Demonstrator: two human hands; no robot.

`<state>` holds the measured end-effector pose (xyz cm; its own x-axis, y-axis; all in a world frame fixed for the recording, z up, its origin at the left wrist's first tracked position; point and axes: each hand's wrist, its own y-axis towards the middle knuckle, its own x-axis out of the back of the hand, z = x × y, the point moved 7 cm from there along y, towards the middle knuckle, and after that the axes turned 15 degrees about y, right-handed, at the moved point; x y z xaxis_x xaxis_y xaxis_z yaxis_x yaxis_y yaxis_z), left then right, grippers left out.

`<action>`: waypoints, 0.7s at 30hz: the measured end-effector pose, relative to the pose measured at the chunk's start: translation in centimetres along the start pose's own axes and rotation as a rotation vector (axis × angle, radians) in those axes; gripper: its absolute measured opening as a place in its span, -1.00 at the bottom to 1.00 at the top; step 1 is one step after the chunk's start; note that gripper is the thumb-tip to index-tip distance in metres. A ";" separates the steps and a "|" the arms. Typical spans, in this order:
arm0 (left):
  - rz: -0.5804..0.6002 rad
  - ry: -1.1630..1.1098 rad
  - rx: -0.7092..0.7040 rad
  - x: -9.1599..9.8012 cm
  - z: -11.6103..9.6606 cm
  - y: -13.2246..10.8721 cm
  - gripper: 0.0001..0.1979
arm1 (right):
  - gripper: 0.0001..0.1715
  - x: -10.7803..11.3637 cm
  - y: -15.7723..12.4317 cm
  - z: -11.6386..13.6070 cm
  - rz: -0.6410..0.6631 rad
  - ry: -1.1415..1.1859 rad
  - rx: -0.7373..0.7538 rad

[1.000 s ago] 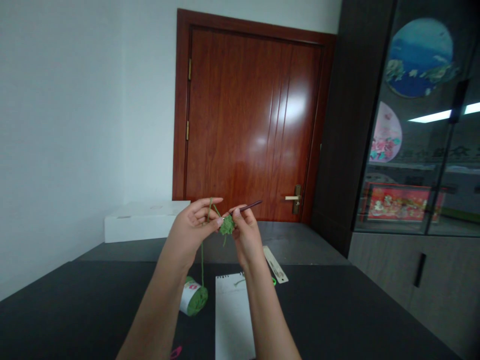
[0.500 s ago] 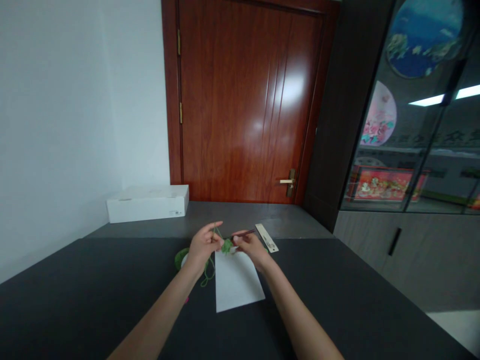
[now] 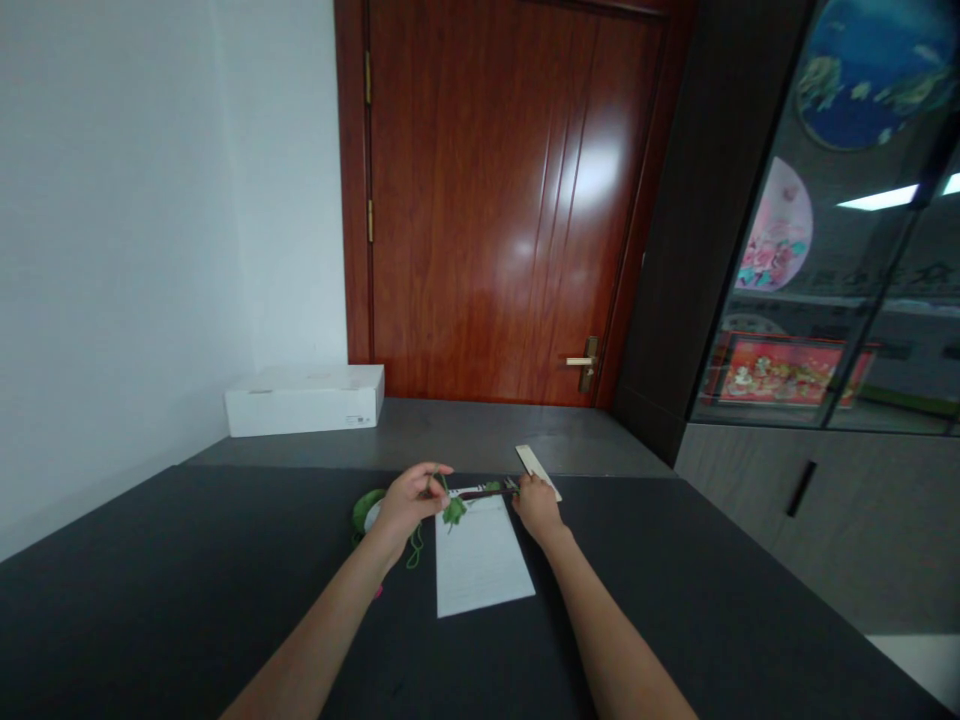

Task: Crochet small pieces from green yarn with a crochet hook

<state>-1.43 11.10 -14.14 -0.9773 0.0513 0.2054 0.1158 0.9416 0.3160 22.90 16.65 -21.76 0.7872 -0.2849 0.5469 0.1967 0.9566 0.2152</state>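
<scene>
The left hand [image 3: 409, 503] pinches the green crochet piece [image 3: 454, 511]; the dark crochet hook [image 3: 481, 494] points sideways toward the right hand [image 3: 538, 507], whose grip I cannot tell.

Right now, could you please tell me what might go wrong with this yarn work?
The loose yarn by the left hand might tangle or snag. The dark hook reaching toward the green piece could slip if bumped. The right hand, close to the pale ruler, might nudge it.
</scene>
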 end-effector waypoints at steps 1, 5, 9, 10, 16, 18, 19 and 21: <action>0.010 -0.002 0.001 0.0 0.0 0.0 -0.65 | -0.56 -0.2 0.2 0.0 0.010 0.020 -0.011; 0.050 -0.017 -0.004 0.1 -0.2 0.0 -0.64 | -0.57 -0.4 1.0 0.0 0.058 0.190 -0.054; 0.134 -0.038 0.001 -0.3 -0.3 0.1 -0.57 | -0.57 -0.2 1.8 0.8 0.147 0.484 -0.076; 0.156 -0.042 0.004 -0.5 -0.3 0.0 -0.54 | -0.58 -0.4 1.7 1.2 0.189 0.568 -0.074; 0.222 -0.046 0.032 -1.7 0.3 -0.4 -0.67 | -0.43 -3.2 -1.5 5.8 0.510 0.955 -0.024; 0.228 -0.035 0.040 -1.9 0.5 -0.5 -0.68 | -0.38 -4.3 -2.9 7.3 0.608 1.014 -0.010; 0.229 -0.027 0.043 -1.9 0.7 -0.4 -0.68 | -0.37 -4.7 -3.5 7.8 0.642 1.030 -0.003; 0.230 -0.009 0.047 -1.8 0.8 -0.4 -0.70 | -0.35 -5.2 -4.3 8.6 0.680 1.043 0.004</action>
<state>0.14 10.94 -15.40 -0.9275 0.2694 0.2590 0.3278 0.9193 0.2179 13.00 13.49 -18.58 0.8168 0.4549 -0.3547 -0.4330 0.8898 0.1439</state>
